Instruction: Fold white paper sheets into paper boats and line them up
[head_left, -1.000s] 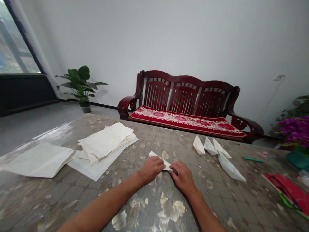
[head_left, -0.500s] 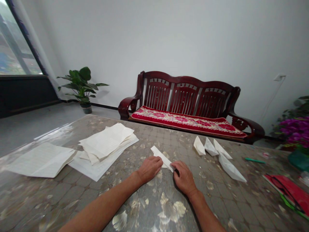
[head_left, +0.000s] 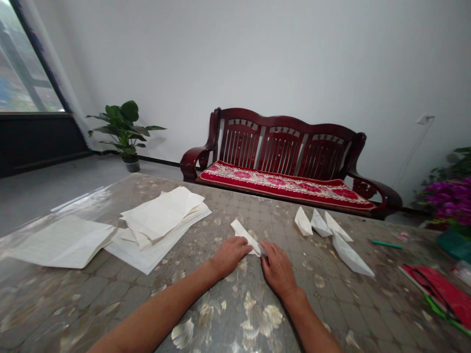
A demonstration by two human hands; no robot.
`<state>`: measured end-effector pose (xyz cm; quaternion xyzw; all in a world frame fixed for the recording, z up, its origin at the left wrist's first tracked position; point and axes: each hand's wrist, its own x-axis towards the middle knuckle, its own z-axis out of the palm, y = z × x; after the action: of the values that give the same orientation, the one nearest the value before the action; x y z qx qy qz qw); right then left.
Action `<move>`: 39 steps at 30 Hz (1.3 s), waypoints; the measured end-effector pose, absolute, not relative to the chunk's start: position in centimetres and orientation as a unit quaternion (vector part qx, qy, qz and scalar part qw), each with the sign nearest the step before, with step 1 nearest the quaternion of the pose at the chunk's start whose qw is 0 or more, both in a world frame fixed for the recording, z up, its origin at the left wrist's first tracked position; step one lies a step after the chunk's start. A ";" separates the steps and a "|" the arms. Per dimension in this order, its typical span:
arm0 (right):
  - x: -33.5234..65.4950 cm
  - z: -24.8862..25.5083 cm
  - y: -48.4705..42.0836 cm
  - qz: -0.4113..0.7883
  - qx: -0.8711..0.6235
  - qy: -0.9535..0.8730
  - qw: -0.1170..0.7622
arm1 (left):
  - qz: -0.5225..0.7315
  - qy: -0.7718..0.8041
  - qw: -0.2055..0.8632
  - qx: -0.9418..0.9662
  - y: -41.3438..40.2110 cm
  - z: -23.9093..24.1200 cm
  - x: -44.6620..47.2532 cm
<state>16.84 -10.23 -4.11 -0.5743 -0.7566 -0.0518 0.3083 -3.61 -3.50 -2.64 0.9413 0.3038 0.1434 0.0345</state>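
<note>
The folded strip [head_left: 240, 229] lies on the worktop [head_left: 228, 318], well inside its far edge. The left hand [head_left: 230, 255] rests curled fingers on the strip, grip unclear; the right hand [head_left: 278, 269] pinches its right end. Bare surface separates it from paper pile [head_left: 165, 213] and paper boats [head_left: 350, 255].

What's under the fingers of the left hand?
The left hand has its fingers on a folded paper strip. The strip's far end sticks out past them, over the flowery tabletop. The bit right under the fingers is covered, so its folds don't show.
</note>
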 end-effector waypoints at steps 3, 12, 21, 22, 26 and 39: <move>16.8 -3.7 -10.4 -0.036 -0.558 -0.765 0.320 | 0.133 0.300 0.027 0.944 -3.5 -2.6 -3.4; 16.6 -2.8 -11.2 -0.062 -0.535 -0.779 0.322 | 0.141 0.318 0.033 0.937 -4.0 -2.3 -3.2; 16.8 -3.7 -10.9 -0.056 -0.564 -0.765 0.305 | 0.118 0.344 0.026 0.931 -4.2 -2.0 -3.0; 16.8 -3.8 -10.9 -0.054 -0.565 -0.764 0.307 | 0.113 0.335 0.021 0.935 -4.2 -1.9 -2.9; 16.8 -3.8 -10.8 -0.058 -0.573 -0.758 0.307 | 0.106 0.313 0.002 0.944 -4.2 -1.3 -2.8; 16.5 -3.0 -10.8 -0.054 -0.572 -0.772 0.272 | 0.099 0.320 -0.002 0.942 -3.8 -1.5 -2.5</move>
<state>16.49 -10.84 -3.01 -0.5722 -0.7719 -0.0536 0.2719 -2.52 -3.81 -1.53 0.9423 0.3201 0.0985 -0.0017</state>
